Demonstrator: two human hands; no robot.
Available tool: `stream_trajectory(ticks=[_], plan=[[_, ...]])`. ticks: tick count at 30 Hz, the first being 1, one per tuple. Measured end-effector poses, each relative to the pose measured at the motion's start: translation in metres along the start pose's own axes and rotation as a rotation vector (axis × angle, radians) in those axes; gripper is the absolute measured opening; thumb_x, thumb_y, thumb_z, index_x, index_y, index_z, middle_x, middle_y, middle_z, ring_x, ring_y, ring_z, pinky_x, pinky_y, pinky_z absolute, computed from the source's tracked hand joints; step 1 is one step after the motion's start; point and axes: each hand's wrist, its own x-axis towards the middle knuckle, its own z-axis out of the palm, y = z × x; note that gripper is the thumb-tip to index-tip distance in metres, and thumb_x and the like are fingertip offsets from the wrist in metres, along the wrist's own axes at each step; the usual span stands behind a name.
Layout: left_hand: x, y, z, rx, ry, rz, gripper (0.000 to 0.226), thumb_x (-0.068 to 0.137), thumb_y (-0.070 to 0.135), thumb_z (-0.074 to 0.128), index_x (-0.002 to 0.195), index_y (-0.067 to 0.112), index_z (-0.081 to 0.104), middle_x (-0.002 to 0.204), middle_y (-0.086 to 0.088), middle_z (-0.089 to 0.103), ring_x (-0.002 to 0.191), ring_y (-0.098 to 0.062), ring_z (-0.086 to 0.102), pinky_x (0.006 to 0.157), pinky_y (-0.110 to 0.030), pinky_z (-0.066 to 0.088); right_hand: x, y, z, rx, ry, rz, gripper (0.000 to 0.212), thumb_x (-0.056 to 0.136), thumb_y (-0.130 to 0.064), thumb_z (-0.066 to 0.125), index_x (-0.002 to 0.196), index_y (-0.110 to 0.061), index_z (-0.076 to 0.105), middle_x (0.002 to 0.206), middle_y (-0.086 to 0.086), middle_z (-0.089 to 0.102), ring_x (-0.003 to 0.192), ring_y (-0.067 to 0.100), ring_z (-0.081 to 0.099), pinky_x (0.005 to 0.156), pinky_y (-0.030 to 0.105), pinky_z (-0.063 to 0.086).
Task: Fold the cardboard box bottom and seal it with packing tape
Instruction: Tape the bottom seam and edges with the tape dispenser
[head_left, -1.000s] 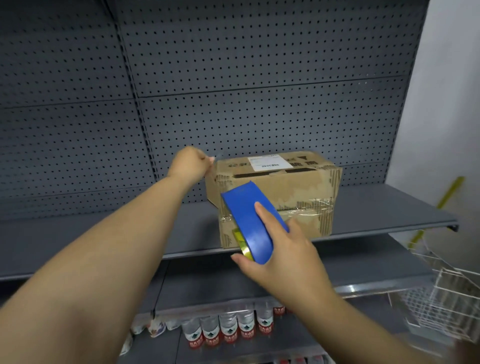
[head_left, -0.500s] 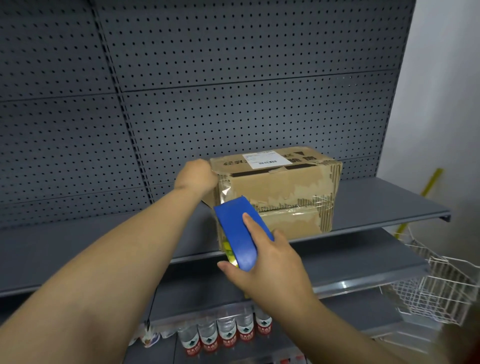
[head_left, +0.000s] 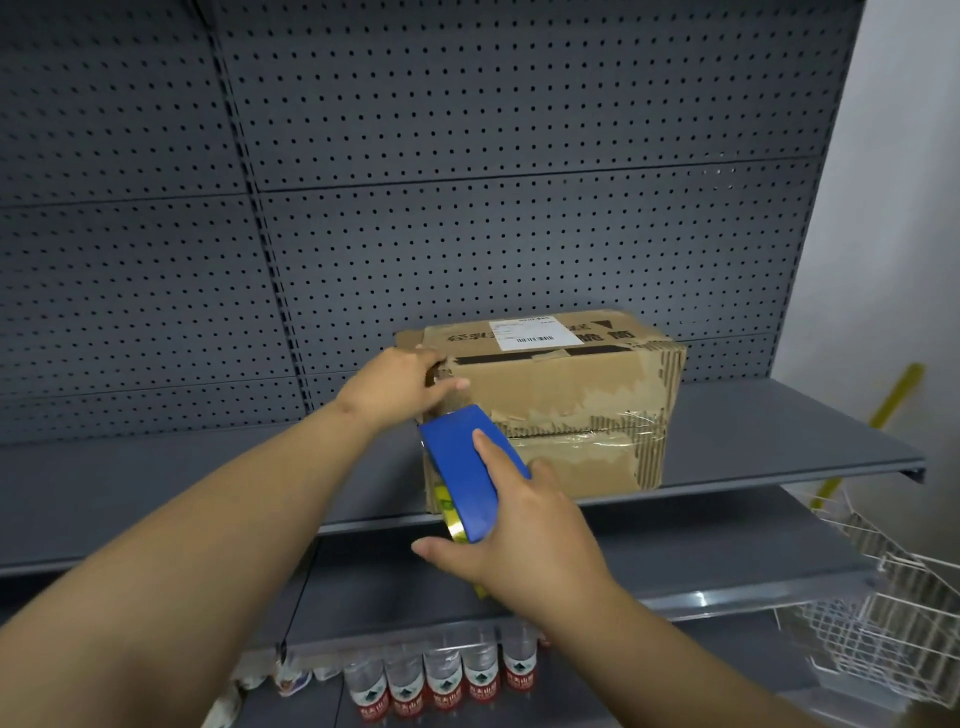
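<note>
A worn cardboard box (head_left: 566, 395) with a white shipping label on top stands on the grey shelf (head_left: 779, 441), its taped flap seam facing me. My left hand (head_left: 400, 387) grips the box's upper left corner, thumb on the front face. My right hand (head_left: 519, 540) holds a blue tape dispenser (head_left: 470, 467) against the box's front left edge, index finger laid along its top. A yellow tape roll shows under the dispenser. Clear tape runs across the front seam toward the right side.
Grey pegboard panels (head_left: 467, 234) back the shelving. A lower shelf (head_left: 675, 561) sits below, and several water bottles (head_left: 441, 680) line the bottom shelf. A white wire basket (head_left: 883, 623) hangs at the lower right. A yellow pole (head_left: 883, 410) leans by the white wall.
My left hand slid from behind the box's top left corner onto its front corner. The dispenser in my right hand stayed at the box's front left edge.
</note>
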Motion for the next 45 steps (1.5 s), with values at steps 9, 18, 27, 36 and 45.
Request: stream_trajectory(ticks=[9,18,27,36,45], plan=[[0.047,-0.013,-0.005,-0.192,0.02,-0.057,0.056,0.09,0.046,0.052,0.135,0.014,0.048,0.128,-0.012,0.059,0.119,-0.026,0.052,0.091,-0.029,0.039,0.041,-0.012,-0.016,0.006,0.062,-0.002,0.103,0.067,-0.054,0.069,0.143,-0.034,0.003,0.113,0.0,0.024,0.083,0.021,0.044,0.071,0.027,0.039],[0.142,-0.044,-0.028,-0.342,-0.111,-0.059,0.045,0.087,0.048,0.056,0.114,0.013,0.051,0.095,-0.003,0.06,0.084,-0.018,0.053,0.066,-0.028,0.037,0.125,-0.051,-0.027,-0.045,0.165,0.055,0.077,0.071,-0.056,0.065,0.131,-0.026,0.028,0.117,0.009,0.034,0.078,0.023,0.044,0.072,0.029,0.039],[0.181,-0.058,-0.009,-0.434,-0.104,0.008,0.039,0.091,0.046,0.05,0.088,0.007,0.056,0.085,-0.007,0.055,0.078,-0.02,0.048,0.06,-0.028,0.034,0.167,-0.074,-0.022,-0.269,0.249,0.124,0.07,0.073,-0.052,0.059,0.129,-0.021,0.032,0.104,0.009,0.034,0.058,0.015,0.032,0.065,0.029,0.033],[0.185,-0.061,-0.006,-0.383,-0.107,0.037,0.039,0.092,0.047,0.047,0.09,0.008,0.054,0.092,-0.009,0.057,0.083,-0.022,0.051,0.063,-0.03,0.034,0.14,-0.098,-0.008,-0.385,0.26,0.182,0.068,0.072,-0.058,0.057,0.124,-0.022,0.032,0.097,0.007,0.031,0.063,0.021,0.034,0.065,0.029,0.034],[0.182,-0.061,0.001,-0.443,-0.066,0.036,0.04,0.092,0.048,0.046,0.084,0.01,0.053,0.082,-0.006,0.054,0.091,-0.027,0.057,0.067,-0.03,0.034,0.087,-0.115,-0.002,-0.473,0.21,0.216,0.067,0.07,-0.071,0.048,0.118,-0.033,0.024,0.087,-0.002,0.028,0.067,0.02,0.036,0.062,0.028,0.032]])
